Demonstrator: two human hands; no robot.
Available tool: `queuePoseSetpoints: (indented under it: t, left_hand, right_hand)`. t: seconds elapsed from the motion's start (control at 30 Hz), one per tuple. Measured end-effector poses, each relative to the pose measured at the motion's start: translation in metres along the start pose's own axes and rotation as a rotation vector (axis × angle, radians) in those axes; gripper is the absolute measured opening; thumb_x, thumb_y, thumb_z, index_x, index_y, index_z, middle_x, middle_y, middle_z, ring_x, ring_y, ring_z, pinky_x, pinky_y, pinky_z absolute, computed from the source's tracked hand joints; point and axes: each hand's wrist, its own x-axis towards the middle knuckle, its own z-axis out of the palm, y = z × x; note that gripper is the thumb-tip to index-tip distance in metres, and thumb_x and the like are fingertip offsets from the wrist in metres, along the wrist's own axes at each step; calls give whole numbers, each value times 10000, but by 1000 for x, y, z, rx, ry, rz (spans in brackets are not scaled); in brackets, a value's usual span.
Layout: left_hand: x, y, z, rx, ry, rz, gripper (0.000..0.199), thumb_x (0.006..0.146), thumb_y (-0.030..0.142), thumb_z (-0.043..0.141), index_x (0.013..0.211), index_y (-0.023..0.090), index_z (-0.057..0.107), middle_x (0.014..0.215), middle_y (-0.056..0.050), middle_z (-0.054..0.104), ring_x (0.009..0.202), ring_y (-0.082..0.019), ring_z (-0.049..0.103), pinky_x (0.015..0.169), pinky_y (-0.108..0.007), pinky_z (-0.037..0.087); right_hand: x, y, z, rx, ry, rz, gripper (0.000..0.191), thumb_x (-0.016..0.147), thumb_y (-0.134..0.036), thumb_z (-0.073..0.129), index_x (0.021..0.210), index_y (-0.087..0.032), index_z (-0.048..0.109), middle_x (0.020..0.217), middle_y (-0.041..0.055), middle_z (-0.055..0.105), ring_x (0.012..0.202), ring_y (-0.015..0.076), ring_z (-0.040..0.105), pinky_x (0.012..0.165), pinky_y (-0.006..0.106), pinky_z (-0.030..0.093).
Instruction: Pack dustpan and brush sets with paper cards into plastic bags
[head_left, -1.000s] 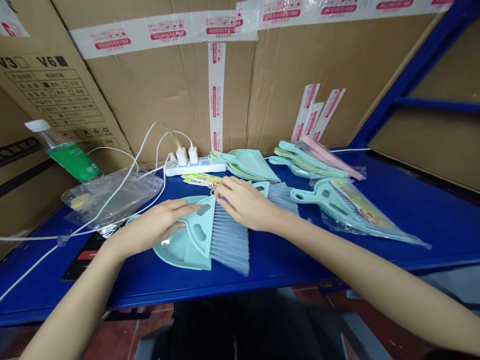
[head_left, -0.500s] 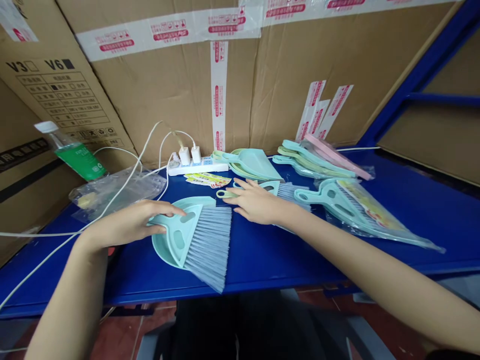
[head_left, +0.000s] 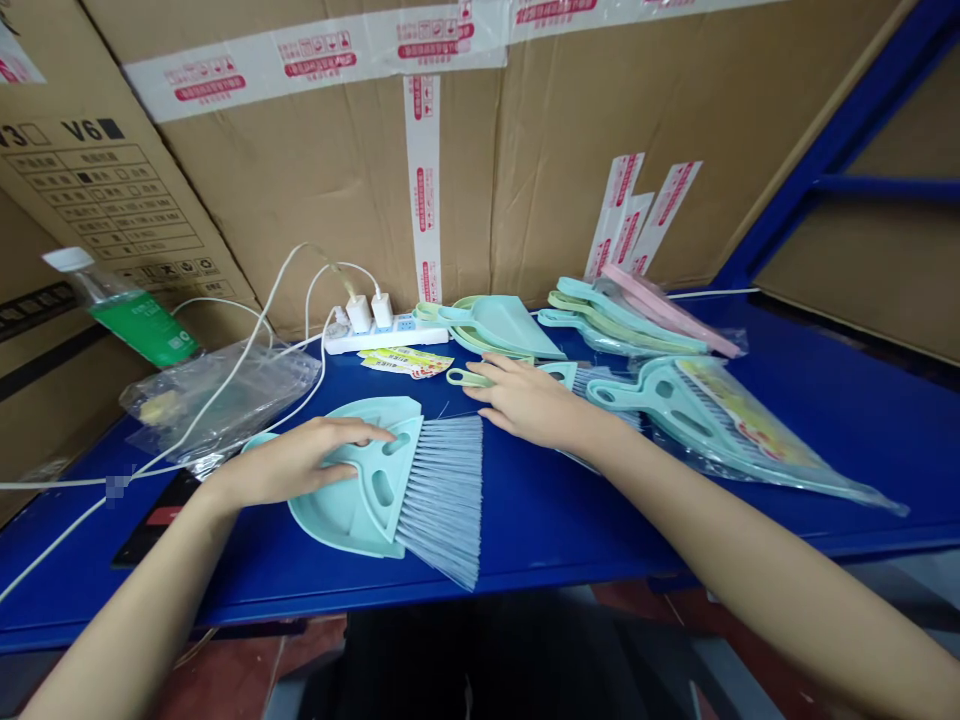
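My left hand [head_left: 300,458] is closed on the handle of a light-blue brush [head_left: 442,495], its bristles pointing right. Under that brush lies a light-blue dustpan [head_left: 315,515] on the blue table. My right hand [head_left: 525,400] rests, fingers spread, over a pile of brushes [head_left: 559,374]; a green handle end [head_left: 469,378] sticks out at its fingertips. Whether it grips anything is hidden beneath the palm. Right of it lies a bagged light-blue dustpan and brush set [head_left: 712,410]. Behind the hands are stacked dustpans [head_left: 502,325].
A white power strip [head_left: 390,333] with cables, yellow labels [head_left: 409,360], plastic bags [head_left: 232,385] and a green-labelled bottle [head_left: 142,325] lie at the back left. Several wrapped sets [head_left: 630,320] sit at the back right. Cardboard boxes [head_left: 330,170] stand behind the table.
My left hand and the brush have moved right over the dustpan, whose handle now shows at the left. My right hand has shifted slightly right over the brushes.
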Motion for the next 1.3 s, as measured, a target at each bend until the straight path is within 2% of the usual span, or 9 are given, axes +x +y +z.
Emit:
queuePoseSetpoints:
  t: [0.13,0.3,0.47,0.63,0.7,0.83,0.93,1.07,1.3]
  left_hand:
    - [7,4,3,-36,-12,24,392,908,226,485,1291,242,564,1282,-58,631,1177,-205,576,1018,-359,441]
    - [14,11,4,-78,-49,47,386,931,236,468,1303,242,570,1142,-54,668,1055,-200,608,954,-334,461]
    - [19,10,10,-78,-30,49,419,939,237,454,1351,248,533,1105,-59,650,1017,-201,585,940,-339,451]
    - [25,9,16,-62,-1,67,427,955,235,428,1373,246,512,1062,-64,607,977,-191,569,920,-340,445]
    - [27,10,18,-49,11,82,429,956,227,424,1376,246,509,1042,-62,595,958,-188,562,909,-341,445]
    - [30,14,20,-13,52,104,424,956,203,415,1362,252,524,987,-48,575,902,-175,552,875,-329,451]
    - [27,15,17,11,74,104,397,963,209,410,1328,266,557,991,-42,576,902,-166,557,861,-305,457]
    - [13,13,4,45,87,49,371,971,238,411,1301,247,580,1090,-62,606,983,-173,581,881,-284,456]
    - [-10,3,-20,79,110,-53,301,947,319,472,1184,265,648,1030,-40,681,926,-173,617,854,-284,480]
  right_hand:
    - [-1,0,-2,4,-9,30,338,883,-156,550,1192,-155,687,1411,171,531,1328,331,443,1005,491,464]
    - [-3,4,0,38,5,55,405,856,-76,530,1220,-177,676,1436,156,507,1346,349,417,1016,498,457]
    - [-7,11,1,71,22,11,552,778,25,481,1248,-207,655,1441,130,511,1360,347,401,1023,543,438]
    - [-13,13,-6,159,-33,-12,708,684,69,425,1315,-199,602,1476,106,477,1408,356,316,1047,569,410]
    - [-13,12,-9,193,5,-18,665,705,53,411,1293,-180,617,1455,113,500,1405,337,329,1065,561,394]
    - [-7,2,-8,251,122,-72,511,838,-31,368,1261,-156,626,1307,118,627,1294,262,493,1101,531,355]
    - [-4,-5,-3,265,151,-74,448,930,-131,348,1316,-129,575,1244,137,660,1226,261,548,1104,555,324]
    - [-4,-8,3,253,151,-42,417,976,-252,375,1335,-168,570,1297,137,629,1263,290,513,1091,582,324]
    - [-4,-16,6,214,96,-72,426,976,-380,422,1300,-181,614,1420,145,530,1380,359,370,1104,635,283]
